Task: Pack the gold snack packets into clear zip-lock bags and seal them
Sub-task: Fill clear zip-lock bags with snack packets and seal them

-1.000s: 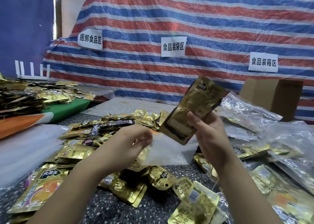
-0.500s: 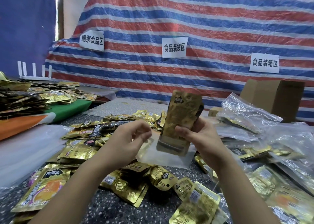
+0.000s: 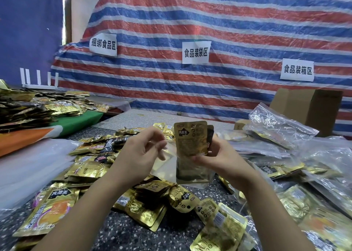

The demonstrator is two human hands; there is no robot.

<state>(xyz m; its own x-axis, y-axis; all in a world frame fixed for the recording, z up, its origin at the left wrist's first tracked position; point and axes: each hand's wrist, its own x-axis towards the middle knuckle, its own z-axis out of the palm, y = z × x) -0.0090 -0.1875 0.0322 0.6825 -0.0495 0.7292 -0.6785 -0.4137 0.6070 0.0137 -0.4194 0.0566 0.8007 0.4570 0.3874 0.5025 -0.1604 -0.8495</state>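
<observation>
Gold foil snack packets (image 3: 190, 139) sit half inside my clear zip-lock bag (image 3: 192, 171); right hand (image 3: 219, 158) pinches them, left hand (image 3: 142, 153) grips the bag's mouth at nine o'clock. Sealing remains, I judge.

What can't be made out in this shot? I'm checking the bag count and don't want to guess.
- Head view: the number of gold packets in the right hand; the front one hides most of those behind.
- The clear zip-lock bag mouth, behind the left hand.
- Cardboard box contents; only its outside shows.
- Packet small print: too small.
</observation>
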